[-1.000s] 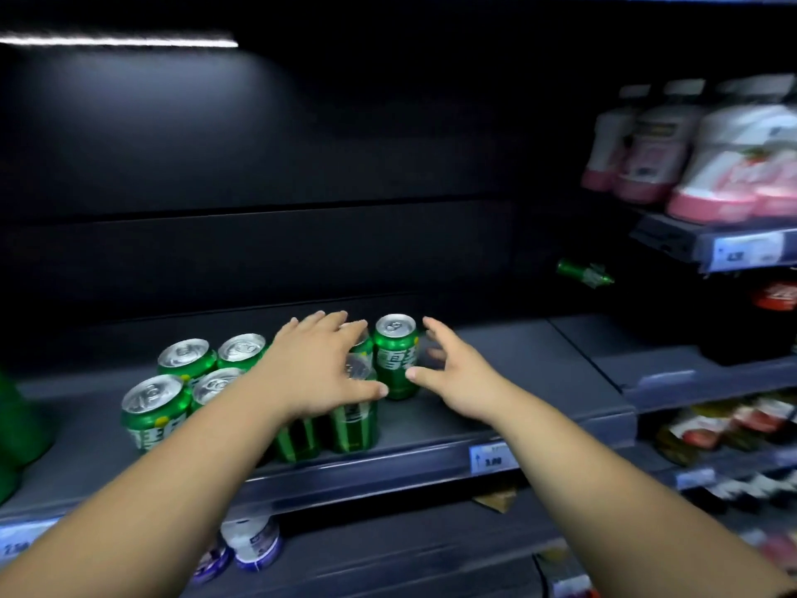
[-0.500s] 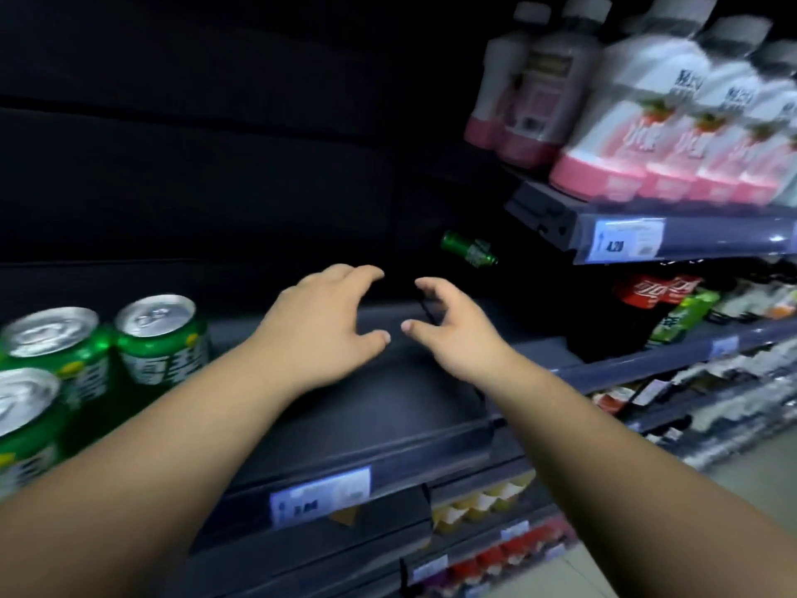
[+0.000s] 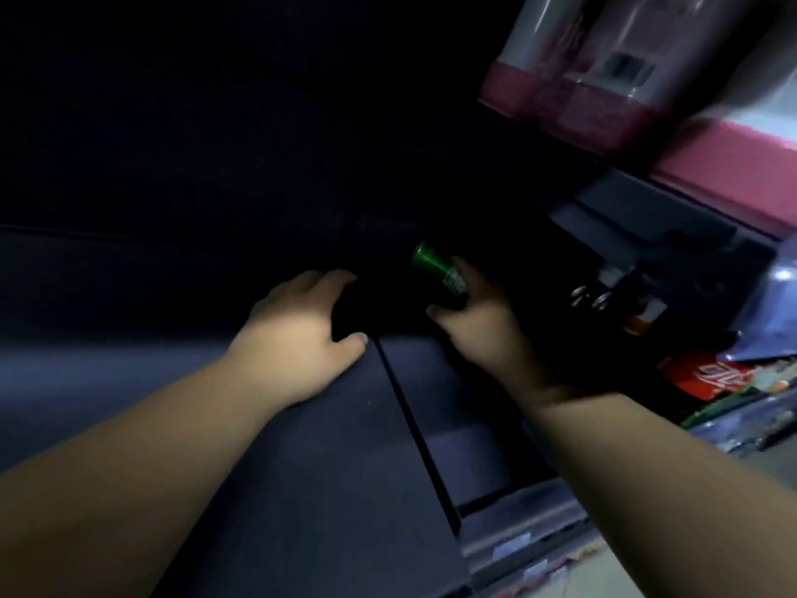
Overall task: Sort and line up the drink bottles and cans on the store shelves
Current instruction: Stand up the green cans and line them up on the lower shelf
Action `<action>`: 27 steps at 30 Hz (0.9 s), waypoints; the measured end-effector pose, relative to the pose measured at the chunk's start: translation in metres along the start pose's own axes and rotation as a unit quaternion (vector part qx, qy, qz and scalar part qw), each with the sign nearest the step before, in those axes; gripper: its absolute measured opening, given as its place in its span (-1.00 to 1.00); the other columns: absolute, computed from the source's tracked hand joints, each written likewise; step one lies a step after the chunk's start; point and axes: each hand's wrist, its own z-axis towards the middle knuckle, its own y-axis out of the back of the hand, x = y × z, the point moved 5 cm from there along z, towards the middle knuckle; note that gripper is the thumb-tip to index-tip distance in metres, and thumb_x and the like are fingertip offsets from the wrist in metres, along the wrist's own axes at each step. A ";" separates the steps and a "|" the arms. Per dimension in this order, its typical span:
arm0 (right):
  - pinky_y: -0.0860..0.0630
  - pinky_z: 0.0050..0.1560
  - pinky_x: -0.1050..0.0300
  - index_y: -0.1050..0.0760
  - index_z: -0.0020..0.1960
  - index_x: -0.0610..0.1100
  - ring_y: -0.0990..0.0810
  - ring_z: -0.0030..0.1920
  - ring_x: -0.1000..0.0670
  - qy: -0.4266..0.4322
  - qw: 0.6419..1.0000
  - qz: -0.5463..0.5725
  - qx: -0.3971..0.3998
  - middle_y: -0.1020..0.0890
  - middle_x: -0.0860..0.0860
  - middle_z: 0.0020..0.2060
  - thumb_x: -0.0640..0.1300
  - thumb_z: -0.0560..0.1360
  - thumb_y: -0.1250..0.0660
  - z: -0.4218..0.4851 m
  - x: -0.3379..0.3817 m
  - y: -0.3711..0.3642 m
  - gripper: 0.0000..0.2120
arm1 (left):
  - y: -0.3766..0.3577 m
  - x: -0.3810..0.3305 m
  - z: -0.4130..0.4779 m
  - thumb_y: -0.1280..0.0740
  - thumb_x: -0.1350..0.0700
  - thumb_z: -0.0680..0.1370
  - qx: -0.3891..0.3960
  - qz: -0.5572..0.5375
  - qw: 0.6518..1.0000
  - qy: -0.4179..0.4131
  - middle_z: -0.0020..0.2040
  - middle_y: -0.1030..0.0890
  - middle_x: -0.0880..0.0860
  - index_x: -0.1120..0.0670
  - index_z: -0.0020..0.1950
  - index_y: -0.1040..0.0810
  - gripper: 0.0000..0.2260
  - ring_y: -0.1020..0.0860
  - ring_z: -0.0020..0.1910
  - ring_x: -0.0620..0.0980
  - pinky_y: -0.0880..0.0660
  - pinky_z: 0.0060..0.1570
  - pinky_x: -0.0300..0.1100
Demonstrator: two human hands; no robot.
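A green can [image 3: 435, 269] lies tilted deep in the dark back of the shelf [image 3: 302, 425]. My right hand [image 3: 478, 321] is wrapped around its lower end, fingers over the top and thumb beneath. My left hand [image 3: 297, 334] hovers over the dark shelf board just left of it, fingers curved and apart, holding nothing. The row of green cans seen before is out of frame.
Pink-and-white bottles [image 3: 604, 66] stand on the upper right shelf, close overhead. A red-labelled bottle [image 3: 711, 377] and other drinks sit on the right shelf below. A seam [image 3: 409, 425] divides the two shelf boards.
The view swung right and pushed deep into the shelf. My right hand reached the lying green can and closed on it; my left hand followed beside it.
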 end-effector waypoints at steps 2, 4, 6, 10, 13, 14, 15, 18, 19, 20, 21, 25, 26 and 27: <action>-0.20 0.43 0.21 -0.27 0.55 -0.12 -0.35 0.46 -0.16 -0.016 0.998 -0.053 0.023 -0.39 -0.14 0.47 -0.16 0.44 -0.52 0.021 -0.015 -0.008 -0.24 | -0.001 0.005 0.000 -0.33 -0.16 0.52 -0.021 -0.017 1.000 0.004 0.42 -0.41 -0.01 -0.10 0.53 -0.25 -0.40 -0.40 0.36 0.07 -0.40 0.32 -0.02; -0.26 0.50 -0.04 -0.17 0.60 -0.04 -0.31 0.49 -0.19 -0.043 0.995 -0.081 0.046 -0.31 -0.13 0.52 -0.09 0.45 -0.51 0.041 -0.030 -0.015 -0.18 | -0.003 0.005 0.001 -0.33 -0.17 0.51 -0.025 -0.018 1.000 -0.001 0.40 -0.42 -0.02 -0.11 0.52 -0.26 -0.40 -0.40 0.35 0.04 -0.40 0.30 -0.06; -0.28 0.49 -0.08 -0.10 0.62 0.00 -0.30 0.50 -0.19 -0.069 0.992 -0.084 0.070 -0.26 -0.11 0.55 -0.07 0.48 -0.48 0.053 -0.039 -0.021 -0.16 | -0.004 0.005 0.000 -0.32 -0.18 0.50 -0.020 -0.018 1.000 -0.001 0.40 -0.42 -0.04 -0.13 0.51 -0.25 -0.40 -0.41 0.35 0.02 -0.40 0.28 -0.10; -0.37 0.42 -0.05 -0.25 0.56 -0.08 -0.41 0.43 -0.19 -0.069 0.992 -0.081 0.062 -0.39 -0.14 0.47 -0.11 0.44 -0.52 0.063 -0.042 -0.023 -0.23 | -0.004 0.006 0.002 -0.35 -0.16 0.50 -0.026 -0.029 0.999 0.007 0.40 -0.41 -0.04 -0.13 0.51 -0.26 -0.40 -0.41 0.34 0.03 -0.40 0.27 -0.10; -0.46 0.33 -0.09 -0.37 0.46 -0.07 -0.50 0.33 -0.19 -0.058 0.996 -0.071 -0.017 -0.52 -0.14 0.34 -0.05 0.32 -0.61 0.060 -0.041 -0.014 -0.22 | -0.004 0.006 0.001 -0.36 -0.17 0.49 -0.029 -0.024 0.999 0.005 0.39 -0.42 -0.01 -0.11 0.51 -0.26 -0.38 -0.42 0.33 0.05 -0.42 0.27 -0.08; -0.45 0.34 -0.06 -0.35 0.48 -0.06 -0.50 0.34 -0.18 -0.065 0.996 -0.053 -0.004 -0.52 -0.13 0.35 -0.04 0.31 -0.61 0.057 -0.041 -0.016 -0.18 | -0.004 0.006 0.001 -0.35 -0.19 0.49 -0.030 -0.021 0.999 0.000 0.38 -0.42 -0.01 -0.10 0.51 -0.26 -0.38 -0.42 0.33 0.06 -0.42 0.27 -0.07; -0.44 0.33 -0.01 -0.33 0.50 -0.07 -0.50 0.34 -0.16 -0.073 0.997 -0.028 0.022 -0.52 -0.11 0.35 -0.05 0.33 -0.61 0.054 -0.042 -0.020 -0.18 | -0.004 0.006 0.001 -0.35 -0.19 0.48 -0.030 -0.018 0.999 -0.004 0.38 -0.42 0.00 -0.10 0.51 -0.26 -0.37 -0.43 0.33 0.06 -0.43 0.28 -0.05; -0.41 0.22 0.16 -0.39 0.46 -0.11 -0.54 0.28 -0.11 -0.052 0.997 0.010 0.053 -0.57 -0.09 0.29 -0.13 0.39 -0.57 0.039 -0.032 -0.025 -0.30 | -0.005 0.006 0.001 -0.40 -0.14 0.46 -0.025 -0.014 1.000 -0.012 0.40 -0.41 0.01 -0.09 0.52 -0.26 -0.34 -0.42 0.33 0.07 -0.45 0.27 -0.03; -0.41 0.18 0.19 -0.43 0.43 -0.13 -0.56 0.25 -0.11 -0.036 0.998 0.025 0.040 -0.59 -0.09 0.25 -0.15 0.38 -0.58 0.033 -0.025 -0.023 -0.34 | -0.005 0.006 0.001 -0.42 -0.12 0.46 -0.024 -0.009 1.000 -0.016 0.40 -0.40 0.01 -0.08 0.52 -0.26 -0.33 -0.43 0.32 0.07 -0.45 0.27 -0.01; -0.42 0.15 0.21 -0.46 0.39 -0.14 -0.57 0.21 -0.11 -0.019 0.999 0.044 0.024 -0.61 -0.07 0.19 -0.17 0.37 -0.58 0.024 -0.017 -0.021 -0.37 | -0.005 0.005 0.000 -0.43 -0.11 0.45 -0.024 -0.002 0.999 -0.023 0.39 -0.40 0.02 -0.08 0.52 -0.26 -0.32 -0.43 0.32 0.08 -0.46 0.26 0.01; -0.43 0.11 0.25 -0.50 0.35 -0.14 -0.59 0.17 -0.09 -0.001 0.998 0.067 0.011 -0.62 -0.04 0.12 -0.20 0.36 -0.59 0.014 -0.007 -0.018 -0.41 | -0.005 0.003 -0.001 -0.44 -0.10 0.43 -0.023 0.006 0.999 -0.032 0.38 -0.41 0.02 -0.07 0.51 -0.26 -0.31 -0.43 0.31 0.09 -0.47 0.25 0.03; -0.47 -0.06 0.34 -0.51 0.23 -0.01 -0.60 -0.07 0.09 0.059 0.990 0.127 0.015 -0.62 0.11 -0.05 -0.15 0.34 -0.60 -0.024 0.040 0.004 -0.49 | 0.002 -0.010 -0.011 -0.48 -0.09 0.35 -0.012 0.034 0.998 -0.060 0.35 -0.43 0.03 -0.08 0.48 -0.27 -0.25 -0.45 0.28 0.11 -0.48 0.22 0.08; -0.47 -0.08 0.35 -0.49 0.20 0.02 -0.58 -0.12 0.14 0.072 0.986 0.146 0.028 -0.61 0.14 -0.09 -0.11 0.33 -0.60 -0.032 0.052 0.011 -0.50 | 0.006 -0.015 -0.015 -0.49 -0.09 0.32 -0.009 0.034 0.998 -0.058 0.33 -0.45 0.02 -0.08 0.47 -0.27 -0.24 -0.46 0.27 0.11 -0.48 0.21 0.08; -0.48 -0.06 0.35 -0.47 0.18 0.06 -0.58 -0.12 0.18 0.082 0.980 0.173 0.043 -0.60 0.16 -0.09 -0.07 0.32 -0.59 -0.039 0.065 0.017 -0.50 | 0.011 -0.020 -0.020 -0.51 -0.12 0.28 -0.010 0.031 0.998 -0.054 0.31 -0.46 0.02 -0.08 0.45 -0.28 -0.22 -0.47 0.26 0.10 -0.49 0.20 0.08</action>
